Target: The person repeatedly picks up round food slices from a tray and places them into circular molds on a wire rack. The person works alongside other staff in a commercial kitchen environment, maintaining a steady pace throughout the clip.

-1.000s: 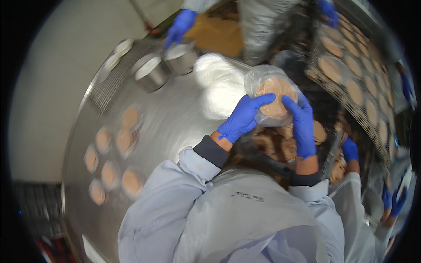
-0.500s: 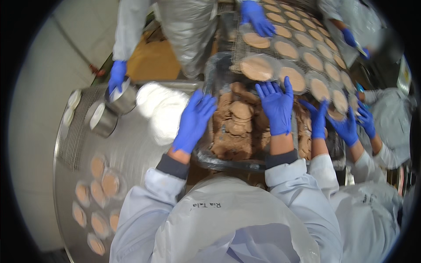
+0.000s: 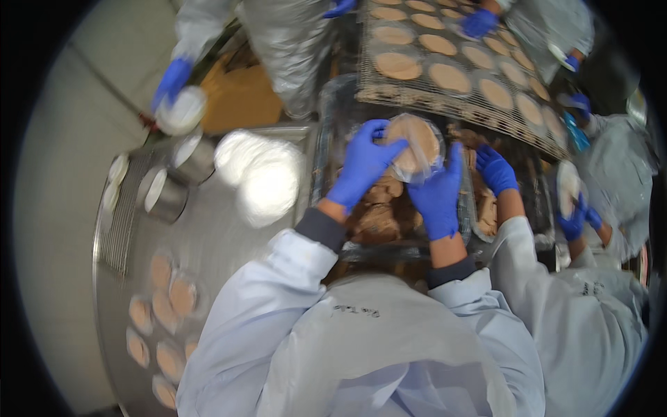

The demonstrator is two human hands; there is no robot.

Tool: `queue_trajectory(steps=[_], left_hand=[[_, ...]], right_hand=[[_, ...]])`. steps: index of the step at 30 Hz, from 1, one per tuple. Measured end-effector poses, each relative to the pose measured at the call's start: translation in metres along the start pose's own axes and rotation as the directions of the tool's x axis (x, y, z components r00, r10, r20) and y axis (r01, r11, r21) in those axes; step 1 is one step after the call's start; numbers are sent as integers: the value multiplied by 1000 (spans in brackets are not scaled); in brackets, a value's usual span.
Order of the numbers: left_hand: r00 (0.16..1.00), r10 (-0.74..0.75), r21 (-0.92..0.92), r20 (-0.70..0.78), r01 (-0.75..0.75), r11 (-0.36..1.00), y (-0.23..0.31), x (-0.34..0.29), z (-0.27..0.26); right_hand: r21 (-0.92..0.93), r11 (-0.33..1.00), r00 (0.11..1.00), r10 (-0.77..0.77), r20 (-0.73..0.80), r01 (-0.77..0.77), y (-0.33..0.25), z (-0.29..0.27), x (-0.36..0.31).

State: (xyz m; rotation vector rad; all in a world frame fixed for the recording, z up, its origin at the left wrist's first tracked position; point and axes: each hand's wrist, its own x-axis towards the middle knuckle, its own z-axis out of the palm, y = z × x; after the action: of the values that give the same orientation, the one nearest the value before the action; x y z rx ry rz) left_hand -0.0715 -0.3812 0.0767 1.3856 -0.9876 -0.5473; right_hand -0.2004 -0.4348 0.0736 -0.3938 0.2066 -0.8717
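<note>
Hanging above the bin at frame centre, a patty is pinched by the left hand. Its lower edge is met by the right hand, grip unclear.

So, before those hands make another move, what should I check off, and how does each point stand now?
1. Left hand on the round patty: ok, thumb and fingers at its left side.
2. Right hand gripping it too: cannot tell; it is at the lower-right edge.
3. Clear film lying flat: cannot tell, blurred.
4. Tub below the patty: ok.
5. Co-worker's hand apart from the right hand: ok, there is a gap.
</note>
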Motion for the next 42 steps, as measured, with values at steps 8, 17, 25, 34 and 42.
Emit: queue_trajectory(steps=[8,17,25,34,42], left_hand=[[955,202,762,-215,35,647,-73,-102,-173],[884,138,345,-446,27,938,-77,-85,-164],[966,233,194,-114,-208,959,-23,52,4],[863,-131,-869,488,494,17,7,22,7],[920,-177,-823,350,392,412,25,8,-6]], right_hand=[[41,956,954,288,79,-292,21,7,-16],[92,986,990,139,13,-139,-15,-17,-2],[-72,981,965,-190,-182,180,-66,-4,54],[-183,952,961,-263,-83,245,-92,45,-3],[-842,488,946,-314,79,232,-11,27,23]])
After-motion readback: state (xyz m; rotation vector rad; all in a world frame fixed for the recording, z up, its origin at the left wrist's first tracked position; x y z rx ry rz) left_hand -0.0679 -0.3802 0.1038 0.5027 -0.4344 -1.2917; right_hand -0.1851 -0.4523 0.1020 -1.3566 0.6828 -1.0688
